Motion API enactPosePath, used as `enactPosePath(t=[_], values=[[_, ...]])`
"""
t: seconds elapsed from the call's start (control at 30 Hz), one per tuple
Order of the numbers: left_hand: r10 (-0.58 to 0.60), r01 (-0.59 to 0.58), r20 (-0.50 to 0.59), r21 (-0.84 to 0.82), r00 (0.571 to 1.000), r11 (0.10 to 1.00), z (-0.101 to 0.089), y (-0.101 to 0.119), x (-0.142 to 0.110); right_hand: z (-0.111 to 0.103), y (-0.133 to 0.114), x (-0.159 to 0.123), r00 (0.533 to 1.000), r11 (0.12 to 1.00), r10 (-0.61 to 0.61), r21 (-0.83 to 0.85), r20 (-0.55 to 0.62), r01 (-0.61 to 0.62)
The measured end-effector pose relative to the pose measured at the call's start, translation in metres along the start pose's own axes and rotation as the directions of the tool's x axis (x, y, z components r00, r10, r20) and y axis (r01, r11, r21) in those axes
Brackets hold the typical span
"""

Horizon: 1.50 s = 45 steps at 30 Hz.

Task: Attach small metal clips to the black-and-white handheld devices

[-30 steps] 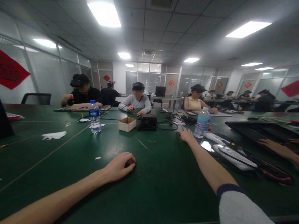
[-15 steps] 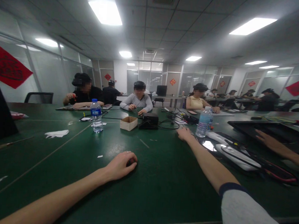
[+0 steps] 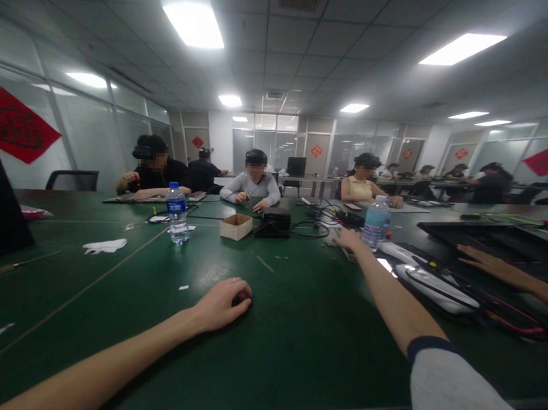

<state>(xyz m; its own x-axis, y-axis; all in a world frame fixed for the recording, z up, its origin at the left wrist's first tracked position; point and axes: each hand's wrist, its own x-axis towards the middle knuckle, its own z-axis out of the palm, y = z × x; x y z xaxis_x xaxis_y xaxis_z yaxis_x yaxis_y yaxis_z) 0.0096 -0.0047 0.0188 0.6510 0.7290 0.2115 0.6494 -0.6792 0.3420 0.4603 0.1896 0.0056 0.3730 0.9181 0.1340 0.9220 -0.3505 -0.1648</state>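
On the green tabletop (image 3: 273, 366), near the upright water bottle (image 3: 375, 222), the right hand (image 3: 348, 239) has shifted rightward, its grip unclear; the left hand (image 3: 227, 302) stays curled, contents hidden. A flat grey piece (image 3: 331, 236) now shows by the right fingertips.

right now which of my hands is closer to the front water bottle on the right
Right. The right hand is just left of the front water bottle; the left hand is much farther left and closer to the camera.
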Motion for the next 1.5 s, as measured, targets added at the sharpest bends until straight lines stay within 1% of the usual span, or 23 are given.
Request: enactPosePath(t=[0.07, 0.13, 0.27, 0.43, 0.63, 0.9, 1.3, 1.5], values=[[-0.002, 0.002, 0.0, 0.001, 1.0, 1.0, -0.001, 0.0, 0.0, 0.007, 0.004, -0.002, 0.997, 0.998, 0.066, -0.006, 0.028, -0.066], [-0.001, 0.001, -0.003, -0.001, 1.0, 1.0, -0.001, 0.0, -0.001, 0.016, 0.006, -0.005, 0.994, 0.995, 0.099, -0.007, 0.047, -0.099], [0.0, 0.0, 0.003, 0.0, 1.0, 1.0, -0.001, -0.001, 0.0, 0.025, 0.011, -0.009, 0.994, 0.995, 0.095, 0.007, 0.056, -0.096], [-0.003, 0.003, 0.004, 0.0, 1.0, 1.0, -0.001, 0.0, 0.0, 0.026, 0.012, -0.008, 0.996, 0.996, 0.078, 0.033, 0.042, -0.079], [-0.008, 0.008, 0.012, 0.009, 1.0, 1.0, -0.001, 0.0, 0.003, 0.031, 0.003, -0.002, 0.996, 0.994, 0.085, 0.061, 0.008, -0.086], [0.018, -0.018, -0.001, 0.003, 1.0, 1.0, 0.002, -0.003, 0.002, 0.034, 0.001, 0.006, 0.991, 0.987, 0.122, 0.093, 0.063, -0.127], [0.004, -0.004, 0.011, 0.004, 1.0, 1.0, 0.0, 0.0, 0.001, 0.033, 0.0, -0.004, 0.977, 0.964, 0.215, 0.163, 0.003, -0.212], [0.001, -0.001, 0.012, 0.005, 1.0, 1.0, 0.0, 0.0, 0.001, 0.033, 0.0, -0.004, 0.979, 0.963, 0.205, 0.177, 0.019, -0.205]])
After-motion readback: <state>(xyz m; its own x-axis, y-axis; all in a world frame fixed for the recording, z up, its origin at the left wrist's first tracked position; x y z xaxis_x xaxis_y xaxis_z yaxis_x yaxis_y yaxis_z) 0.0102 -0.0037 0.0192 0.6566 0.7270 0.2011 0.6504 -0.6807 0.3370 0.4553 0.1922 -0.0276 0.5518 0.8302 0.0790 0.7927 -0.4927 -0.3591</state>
